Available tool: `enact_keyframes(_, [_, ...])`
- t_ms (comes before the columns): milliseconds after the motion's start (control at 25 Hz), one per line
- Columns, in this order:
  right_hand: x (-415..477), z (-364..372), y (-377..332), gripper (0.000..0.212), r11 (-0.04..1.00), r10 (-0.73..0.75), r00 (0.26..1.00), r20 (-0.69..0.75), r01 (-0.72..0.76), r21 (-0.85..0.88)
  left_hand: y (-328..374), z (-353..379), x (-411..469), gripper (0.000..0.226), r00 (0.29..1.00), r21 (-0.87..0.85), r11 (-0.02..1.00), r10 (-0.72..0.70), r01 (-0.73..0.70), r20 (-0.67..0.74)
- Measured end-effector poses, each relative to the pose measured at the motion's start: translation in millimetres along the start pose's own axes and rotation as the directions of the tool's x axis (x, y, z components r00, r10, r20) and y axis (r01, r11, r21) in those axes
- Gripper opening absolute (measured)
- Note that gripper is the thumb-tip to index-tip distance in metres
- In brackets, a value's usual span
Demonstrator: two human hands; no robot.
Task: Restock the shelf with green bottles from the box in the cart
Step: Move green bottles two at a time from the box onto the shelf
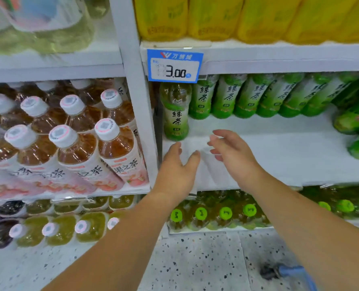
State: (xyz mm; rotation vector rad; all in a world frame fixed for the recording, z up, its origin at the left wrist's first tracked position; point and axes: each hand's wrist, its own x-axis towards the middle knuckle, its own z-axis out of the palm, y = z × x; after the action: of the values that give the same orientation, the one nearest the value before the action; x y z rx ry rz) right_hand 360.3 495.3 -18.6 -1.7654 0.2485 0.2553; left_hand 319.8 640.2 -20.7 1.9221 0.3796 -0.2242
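A green tea bottle [176, 111] stands upright alone at the front left of the white shelf [279, 156]. Behind it a row of several green bottles [247, 95] lines the back of the shelf. More green bottles [357, 122] lie stacked at the far right. My left hand [179, 171] hovers just below and in front of the lone bottle, fingers relaxed and holding nothing. Beside it, my right hand [231, 156] is over the bare shelf with fingers spread, also holding nothing. The box and its contents are out of view.
A blue price tag [174, 66] reading 3.00 hangs above the lone bottle. Brown tea bottles [73, 133] fill the left bay past a white upright [138, 101]. Yellow bottles [237, 17] sit above, green-capped bottles [214, 213] below. A blue cart part [294, 271] shows at bottom right.
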Motion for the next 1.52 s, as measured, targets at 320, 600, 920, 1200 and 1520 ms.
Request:
enact_keyframes(320, [-155.7,-75.8,-14.1,0.043,0.961,0.203,0.976,-0.081,-0.215,-0.173,33.5,-21.2,-116.6,0.030,0.969,-0.045,0.993,-0.097,0.110,0.228])
enact_keyframes(600, [-293.9,-142.5,-41.5,0.046,0.942,0.292,0.938,-0.185,-0.316,-0.117,95.7,-1.1,-236.1,0.043,0.920,0.094,0.994,-0.083,0.051,0.382])
enact_keyframes(920, [-430.4,-254.3,-19.6,0.049,0.936,0.285,0.918,-0.275,-0.328,-0.125,117.1,73.1,-351.0,0.047,0.891,0.075,0.997,-0.029,-0.006,0.453])
enact_keyframes(1200, [-492.2,-355.7,37.1,0.051,0.926,0.344,0.889,-0.302,-0.374,-0.049,129.4,189.7,-430.3,0.048,0.854,0.092,0.996,-0.056,0.010,0.518])
enact_keyframes(1520, [-513.1,-448.7,85.0,0.047,0.858,0.508,0.790,-0.344,-0.501,0.117,155.9,300.4,-463.7,0.045,0.790,0.103,0.991,-0.130,0.085,0.600])
